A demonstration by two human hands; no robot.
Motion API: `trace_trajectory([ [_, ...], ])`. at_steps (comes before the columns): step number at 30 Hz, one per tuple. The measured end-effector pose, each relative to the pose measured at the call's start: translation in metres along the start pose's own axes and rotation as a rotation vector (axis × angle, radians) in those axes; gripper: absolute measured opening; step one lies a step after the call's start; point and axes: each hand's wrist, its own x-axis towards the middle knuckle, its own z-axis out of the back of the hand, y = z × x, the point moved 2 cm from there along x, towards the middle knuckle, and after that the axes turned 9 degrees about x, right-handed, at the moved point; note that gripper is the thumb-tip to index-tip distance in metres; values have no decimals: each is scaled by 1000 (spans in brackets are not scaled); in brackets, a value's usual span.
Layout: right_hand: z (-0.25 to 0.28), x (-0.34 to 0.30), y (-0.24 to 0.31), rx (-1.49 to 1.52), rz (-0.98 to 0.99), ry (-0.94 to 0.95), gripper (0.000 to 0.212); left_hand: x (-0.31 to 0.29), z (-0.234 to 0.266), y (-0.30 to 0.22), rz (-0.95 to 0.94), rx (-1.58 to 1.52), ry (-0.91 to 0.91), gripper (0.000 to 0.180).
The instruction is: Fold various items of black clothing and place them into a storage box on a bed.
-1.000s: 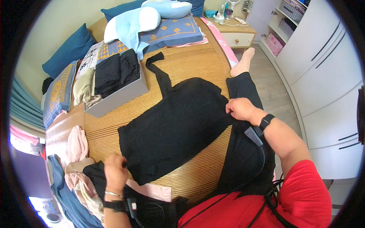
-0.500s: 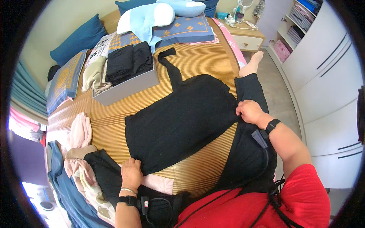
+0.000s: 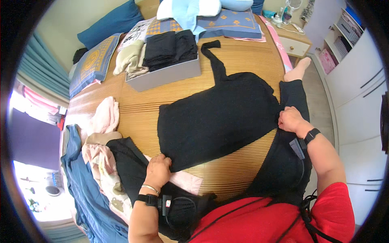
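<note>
A black long-sleeved top (image 3: 219,117) lies spread on the woven bed mat (image 3: 221,174), one sleeve stretched toward the far side. My left hand (image 3: 159,170) has its fingers closed on the hem corner at the near left. On the right, my right hand (image 3: 291,120) pinches the top's edge beside my black-trousered leg. Each wrist carries a black strap with a small device. Beyond the top stands a grey box (image 3: 166,77) holding folded black clothes (image 3: 170,48), with beige clothes (image 3: 131,58) at its left end.
To the left lie a pale pink garment (image 3: 106,115), a patterned pink garment (image 3: 101,162) and blue jeans (image 3: 87,188). Pillows (image 3: 231,24) and a blue-and-white plush cushion (image 3: 186,16) line the far end. A nightstand (image 3: 292,45) and white wardrobe (image 3: 356,117) stand right.
The view has turned leftward, so the scene appears shifted right and slightly up. Both hands keep their grip on the top, which lies much as before.
</note>
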Motion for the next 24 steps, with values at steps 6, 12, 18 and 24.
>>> trace_trajectory([
  [6,-4,4,7,-21,-55,4,7,-4,18,17,223,-26,-536,16],
  [12,-1,3,6,-32,-74,27,6,-9,0,20,51,-75,-298,13],
  [18,-1,5,8,-46,-93,71,6,-1,7,9,47,-66,-246,11],
  [24,-1,5,8,-38,-102,65,5,6,-7,-2,43,-55,-170,14],
])
